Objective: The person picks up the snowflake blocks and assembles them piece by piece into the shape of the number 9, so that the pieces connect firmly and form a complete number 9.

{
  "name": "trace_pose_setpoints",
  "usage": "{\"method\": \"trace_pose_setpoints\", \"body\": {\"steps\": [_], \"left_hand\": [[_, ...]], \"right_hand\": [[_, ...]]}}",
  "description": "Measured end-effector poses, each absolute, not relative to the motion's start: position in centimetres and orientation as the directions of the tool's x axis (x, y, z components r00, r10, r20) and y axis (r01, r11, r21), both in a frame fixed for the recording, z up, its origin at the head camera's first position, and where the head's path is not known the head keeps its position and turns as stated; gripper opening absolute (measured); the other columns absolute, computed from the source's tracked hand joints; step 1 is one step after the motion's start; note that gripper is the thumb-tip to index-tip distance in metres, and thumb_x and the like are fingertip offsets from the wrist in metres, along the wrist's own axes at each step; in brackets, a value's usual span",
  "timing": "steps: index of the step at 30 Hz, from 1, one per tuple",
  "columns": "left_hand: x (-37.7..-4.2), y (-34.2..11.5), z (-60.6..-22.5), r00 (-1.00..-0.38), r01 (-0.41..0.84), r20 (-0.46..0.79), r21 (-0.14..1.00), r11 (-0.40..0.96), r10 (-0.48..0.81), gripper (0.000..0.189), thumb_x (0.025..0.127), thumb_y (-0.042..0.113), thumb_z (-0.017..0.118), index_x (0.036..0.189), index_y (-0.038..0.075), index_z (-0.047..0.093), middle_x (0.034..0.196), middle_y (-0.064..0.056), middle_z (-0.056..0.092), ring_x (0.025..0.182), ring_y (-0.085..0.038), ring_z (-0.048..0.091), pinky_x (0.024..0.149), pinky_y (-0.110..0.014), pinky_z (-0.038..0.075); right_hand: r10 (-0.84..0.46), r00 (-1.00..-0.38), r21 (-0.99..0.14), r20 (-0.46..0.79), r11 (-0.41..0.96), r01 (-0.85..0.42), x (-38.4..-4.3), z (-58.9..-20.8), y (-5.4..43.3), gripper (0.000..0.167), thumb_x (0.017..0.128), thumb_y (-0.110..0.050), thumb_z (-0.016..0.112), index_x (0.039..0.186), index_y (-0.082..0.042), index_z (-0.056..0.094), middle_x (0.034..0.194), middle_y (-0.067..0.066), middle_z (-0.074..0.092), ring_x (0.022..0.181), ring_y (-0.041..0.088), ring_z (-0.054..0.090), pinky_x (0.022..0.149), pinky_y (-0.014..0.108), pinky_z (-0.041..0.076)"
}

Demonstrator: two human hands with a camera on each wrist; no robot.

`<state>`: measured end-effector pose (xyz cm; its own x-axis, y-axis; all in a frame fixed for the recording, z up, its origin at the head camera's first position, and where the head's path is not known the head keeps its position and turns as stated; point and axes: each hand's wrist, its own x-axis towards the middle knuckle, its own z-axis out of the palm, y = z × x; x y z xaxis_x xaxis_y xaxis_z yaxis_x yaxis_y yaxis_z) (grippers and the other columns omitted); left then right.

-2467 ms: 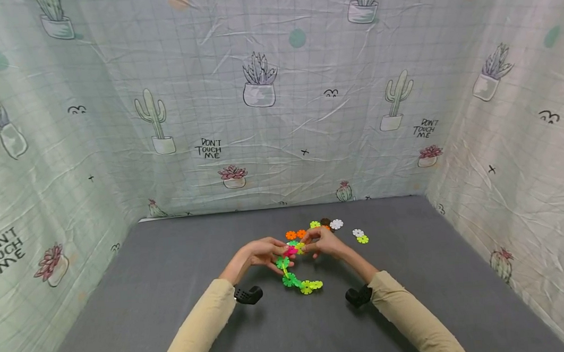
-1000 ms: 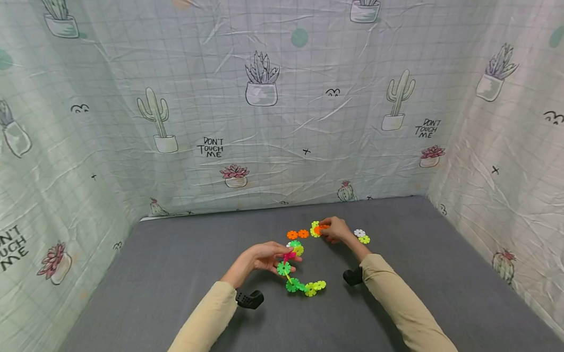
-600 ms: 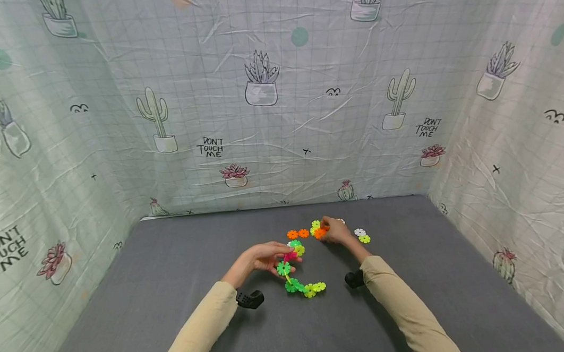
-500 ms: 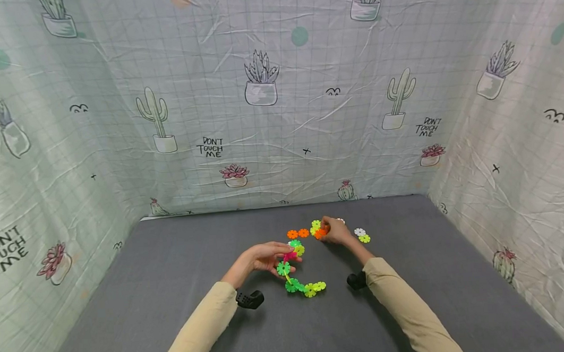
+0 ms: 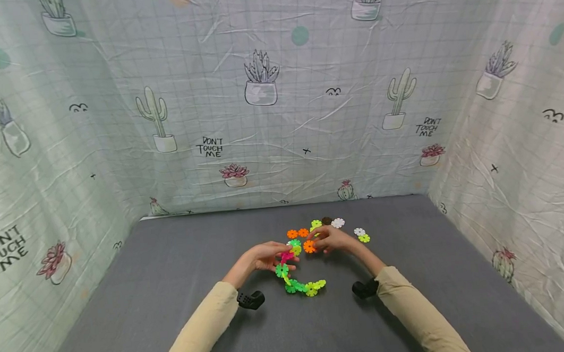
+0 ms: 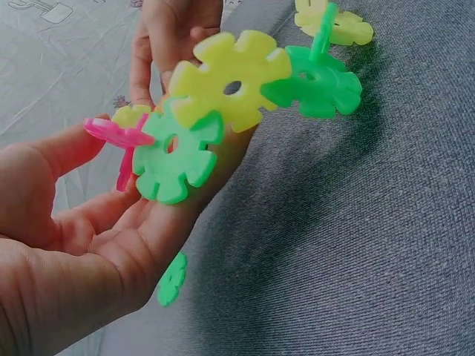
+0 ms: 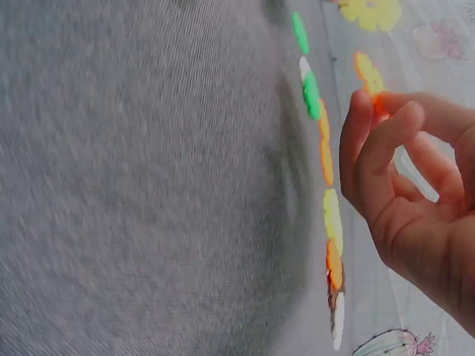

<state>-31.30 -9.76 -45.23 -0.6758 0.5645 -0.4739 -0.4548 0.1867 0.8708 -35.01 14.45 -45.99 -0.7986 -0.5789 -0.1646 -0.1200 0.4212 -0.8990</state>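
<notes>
A chain of notched, flower-shaped plastic discs hangs from my left hand (image 5: 267, 256), which pinches it near the pink discs (image 5: 287, 257). Below them the chain curves through green discs (image 5: 281, 270) to yellow-green discs (image 5: 312, 288) at its lower end. In the left wrist view a yellow disc (image 6: 211, 55) slots into a green disc (image 6: 182, 174). A yellow disc (image 5: 296, 251) shows just above the pink ones. My right hand (image 5: 334, 239) pinches an orange disc (image 5: 309, 246) by its edge, close to that yellow disc but apart from it.
Loose discs lie on the grey tabletop (image 5: 198, 318) beyond my hands: orange discs (image 5: 292, 233), a yellow-green disc (image 5: 316, 223), a brown disc (image 5: 327, 221) and a white disc (image 5: 338, 223). Farther right lie another white disc (image 5: 359, 231) and a yellow-green disc (image 5: 364, 238). A patterned curtain (image 5: 279, 128) surrounds the table.
My right hand has left the chain's upper end, reached to the loose discs, picked up an orange disc and brought it back toward the chain. My left hand keeps its hold, nearly in place.
</notes>
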Motion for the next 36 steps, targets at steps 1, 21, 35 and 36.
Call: {"method": "trace_pose_setpoints", "body": {"steps": [1, 21, 35, 36], "left_hand": [[-31.3, -9.7, -45.3, -0.68, -0.456, -0.476, 0.87, 0.187, 0.557, 0.039, 0.095, 0.029, 0.041, 0.122, 0.003, 0.048, 0.116, -0.013, 0.061, 0.082, -0.014, 0.066, 0.066, -0.029, 0.054], [-31.4, -9.4, -45.7, -0.712, -0.461, -0.462, 0.875, 0.144, 0.528, 0.03, 0.097, 0.026, 0.036, 0.118, 0.007, 0.044, 0.089, -0.001, 0.06, 0.076, -0.009, 0.062, 0.064, -0.03, 0.053], [-31.7, -9.3, -45.9, -0.713, -0.475, -0.481, 0.867, 0.153, 0.511, 0.035, 0.096, 0.027, 0.038, 0.123, 0.005, 0.042, 0.082, 0.001, 0.058, 0.071, -0.009, 0.059, 0.059, -0.029, 0.051], [-31.6, -9.3, -45.9, -0.715, -0.472, -0.481, 0.867, 0.157, 0.507, 0.034, 0.097, 0.027, 0.038, 0.122, 0.005, 0.043, 0.084, 0.0, 0.059, 0.071, -0.009, 0.059, 0.06, -0.03, 0.051]], "right_hand": [[-0.585, -0.794, -0.903, -0.166, 0.414, -0.116, -34.9, -45.9, 14.3, 0.028, 0.087, -0.013, 0.056, 0.114, -0.002, 0.057, 0.102, 0.014, 0.062, 0.078, 0.012, 0.059, 0.06, 0.029, 0.048], [-0.551, -0.807, -0.953, -0.213, 0.298, 0.049, -33.9, -46.6, 13.7, 0.031, 0.09, -0.015, 0.053, 0.117, 0.0, 0.056, 0.097, 0.0, 0.061, 0.073, 0.009, 0.055, 0.058, 0.021, 0.04], [-0.518, -0.823, -0.965, -0.235, 0.229, 0.131, -33.7, -47.0, 13.4, 0.037, 0.089, -0.012, 0.055, 0.121, 0.005, 0.05, 0.11, 0.007, 0.06, 0.085, 0.013, 0.063, 0.056, 0.016, 0.042], [-0.515, -0.823, -0.964, -0.238, 0.229, 0.135, -33.7, -46.9, 13.4, 0.037, 0.088, -0.012, 0.055, 0.121, 0.005, 0.05, 0.108, 0.006, 0.061, 0.084, 0.012, 0.063, 0.056, 0.015, 0.042]]}}
